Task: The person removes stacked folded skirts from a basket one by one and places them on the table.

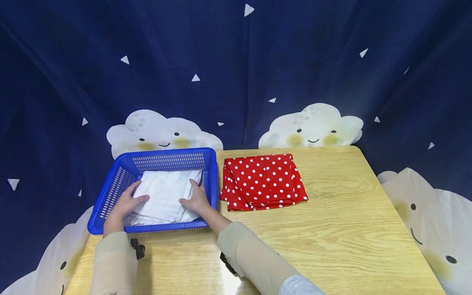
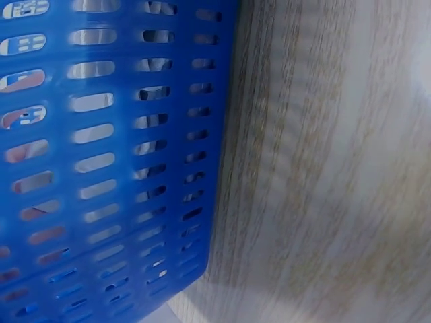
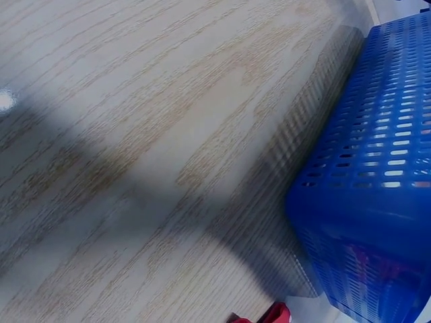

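A folded white cloth lies inside a blue plastic basket with slotted walls, at the left of the table in the head view. My left hand reaches over the front rim to the cloth's left edge, thumb and forefinger spread apart. At the cloth's right edge is my right hand, thumb on the top layer and forefinger pointing toward the back. Other fingers of both hands are mostly hidden. Both wrist views show only the outside of the basket and the tabletop, with neither hand plainly visible.
Right of the basket, a folded red cloth with white dots lies on the wooden table. A corner of it shows in the right wrist view. Behind the table hangs a dark blue curtain with clouds and triangles.
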`<state>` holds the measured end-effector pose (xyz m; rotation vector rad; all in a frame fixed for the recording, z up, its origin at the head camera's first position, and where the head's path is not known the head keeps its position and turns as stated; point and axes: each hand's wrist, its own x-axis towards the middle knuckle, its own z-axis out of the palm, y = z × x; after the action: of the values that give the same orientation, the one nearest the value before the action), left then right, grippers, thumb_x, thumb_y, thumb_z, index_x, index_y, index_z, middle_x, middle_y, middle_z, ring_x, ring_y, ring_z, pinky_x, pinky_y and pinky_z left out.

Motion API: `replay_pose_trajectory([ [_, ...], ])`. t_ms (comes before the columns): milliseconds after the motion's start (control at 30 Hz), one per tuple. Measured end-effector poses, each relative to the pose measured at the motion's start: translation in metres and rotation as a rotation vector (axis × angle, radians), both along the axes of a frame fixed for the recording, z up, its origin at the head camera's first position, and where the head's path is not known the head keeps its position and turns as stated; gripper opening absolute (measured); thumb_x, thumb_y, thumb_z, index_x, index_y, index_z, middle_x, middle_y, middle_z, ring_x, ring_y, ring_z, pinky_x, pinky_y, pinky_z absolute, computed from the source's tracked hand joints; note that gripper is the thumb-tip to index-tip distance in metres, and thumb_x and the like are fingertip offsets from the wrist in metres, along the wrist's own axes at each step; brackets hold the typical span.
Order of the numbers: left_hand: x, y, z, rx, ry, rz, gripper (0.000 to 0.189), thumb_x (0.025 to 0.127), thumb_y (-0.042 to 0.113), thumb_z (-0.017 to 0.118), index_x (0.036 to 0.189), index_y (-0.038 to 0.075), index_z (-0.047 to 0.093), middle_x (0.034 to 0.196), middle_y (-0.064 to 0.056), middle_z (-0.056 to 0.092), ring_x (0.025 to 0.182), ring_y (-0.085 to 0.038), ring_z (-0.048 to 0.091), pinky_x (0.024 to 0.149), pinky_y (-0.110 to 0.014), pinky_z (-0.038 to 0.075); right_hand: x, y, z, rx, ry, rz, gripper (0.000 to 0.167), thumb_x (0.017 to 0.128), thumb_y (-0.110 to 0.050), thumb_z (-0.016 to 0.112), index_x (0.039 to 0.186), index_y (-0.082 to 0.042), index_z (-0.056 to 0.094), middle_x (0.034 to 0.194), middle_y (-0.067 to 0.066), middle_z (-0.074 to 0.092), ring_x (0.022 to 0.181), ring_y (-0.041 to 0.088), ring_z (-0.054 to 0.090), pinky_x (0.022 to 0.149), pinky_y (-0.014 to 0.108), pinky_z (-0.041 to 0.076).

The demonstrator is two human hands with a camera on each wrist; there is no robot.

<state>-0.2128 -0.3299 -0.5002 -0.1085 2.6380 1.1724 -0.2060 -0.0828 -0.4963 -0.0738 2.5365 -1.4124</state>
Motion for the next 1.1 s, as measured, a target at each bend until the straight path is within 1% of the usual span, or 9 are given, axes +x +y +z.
replay_pose_trajectory([
  [400, 0.002, 0.001, 0.003, 0.079, -0.035, 0.061, 0.070, 0.090, 0.019, 0.053, 0.146, 0.003, 0.013, 0.142, -0.036, 0.015, 0.124, -0.051, 0.028, 0.099, -0.056, 0.030, -0.003, 0.000, -0.004, -0.055, -0.060, 0.031, 0.068, 0.074, -0.012, 0.072, 0.135, -0.004, 0.042, 0.132, 0.022, 0.045, 0.123, 0.036, 0.041, 0.100, 0.042, 0.036],
  [467, 0.003, 0.001, 0.004, 0.092, -0.021, 0.062, 0.069, 0.090, 0.018, 0.053, 0.145, 0.003, 0.014, 0.141, -0.036, 0.017, 0.122, -0.050, 0.031, 0.098, -0.055, 0.032, -0.012, -0.004, -0.021, -0.064, -0.058, 0.025, 0.068, 0.074, -0.012, 0.073, 0.135, -0.005, 0.044, 0.132, 0.021, 0.045, 0.123, 0.035, 0.041, 0.101, 0.042, 0.036],
  [600, 0.003, 0.001, 0.005, 0.121, 0.006, 0.066, 0.068, 0.090, 0.016, 0.054, 0.145, 0.002, 0.016, 0.139, -0.037, 0.023, 0.119, -0.047, 0.036, 0.096, -0.053, 0.035, -0.041, -0.015, -0.097, -0.036, 0.111, 0.032, 0.063, 0.073, -0.024, 0.073, 0.130, -0.010, 0.050, 0.126, 0.014, 0.052, 0.116, 0.029, 0.049, 0.094, 0.035, 0.042],
  [667, 0.004, 0.001, 0.006, 0.132, 0.014, 0.070, 0.068, 0.090, 0.016, 0.055, 0.145, 0.003, 0.017, 0.137, -0.036, 0.026, 0.117, -0.046, 0.038, 0.095, -0.052, 0.036, -0.049, -0.017, -0.118, -0.015, 0.189, 0.027, 0.060, 0.072, -0.026, 0.073, 0.126, -0.011, 0.054, 0.121, 0.011, 0.056, 0.112, 0.025, 0.052, 0.090, 0.031, 0.044],
  [733, 0.004, 0.002, 0.006, 0.135, 0.023, 0.070, 0.068, 0.090, 0.017, 0.055, 0.145, 0.003, 0.018, 0.137, -0.036, 0.026, 0.117, -0.045, 0.039, 0.095, -0.052, 0.036, -0.045, -0.015, -0.106, -0.031, 0.197, 0.011, 0.057, 0.070, -0.022, 0.075, 0.123, -0.011, 0.057, 0.118, 0.010, 0.058, 0.110, 0.025, 0.053, 0.090, 0.031, 0.044],
  [767, 0.004, 0.002, 0.006, 0.133, 0.028, 0.071, 0.067, 0.090, 0.018, 0.055, 0.145, 0.003, 0.018, 0.138, -0.035, 0.026, 0.117, -0.045, 0.039, 0.095, -0.052, 0.036, -0.039, -0.014, -0.093, -0.013, 0.228, -0.011, 0.053, 0.070, -0.017, 0.073, 0.121, -0.008, 0.059, 0.115, 0.012, 0.059, 0.108, 0.026, 0.054, 0.089, 0.031, 0.045],
  [900, 0.005, 0.003, 0.008, 0.128, 0.052, 0.074, 0.066, 0.090, 0.018, 0.055, 0.145, 0.003, 0.021, 0.138, -0.034, 0.028, 0.116, -0.043, 0.040, 0.093, -0.050, 0.038, -0.013, -0.003, -0.028, -0.067, 0.181, -0.054, 0.049, 0.065, -0.001, 0.071, 0.114, -0.004, 0.063, 0.111, 0.015, 0.061, 0.107, 0.030, 0.055, 0.091, 0.033, 0.044],
  [967, 0.005, 0.003, 0.010, 0.125, 0.066, 0.082, 0.066, 0.090, 0.019, 0.056, 0.144, 0.003, 0.022, 0.138, -0.033, 0.029, 0.115, -0.041, 0.041, 0.091, -0.044, 0.040, -0.005, -0.001, -0.012, -0.071, 0.205, -0.068, 0.047, 0.065, 0.003, 0.067, 0.111, -0.001, 0.064, 0.107, 0.016, 0.062, 0.103, 0.030, 0.057, 0.088, 0.031, 0.045],
  [1100, 0.005, 0.003, 0.011, 0.140, 0.085, 0.100, 0.065, 0.090, 0.019, 0.057, 0.144, 0.004, 0.025, 0.139, -0.031, 0.030, 0.115, -0.037, 0.042, 0.082, -0.026, 0.041, -0.002, 0.001, -0.004, -0.075, 0.219, -0.078, 0.047, 0.064, 0.005, 0.066, 0.110, 0.000, 0.064, 0.103, 0.015, 0.062, 0.099, 0.029, 0.058, 0.086, 0.030, 0.046],
])
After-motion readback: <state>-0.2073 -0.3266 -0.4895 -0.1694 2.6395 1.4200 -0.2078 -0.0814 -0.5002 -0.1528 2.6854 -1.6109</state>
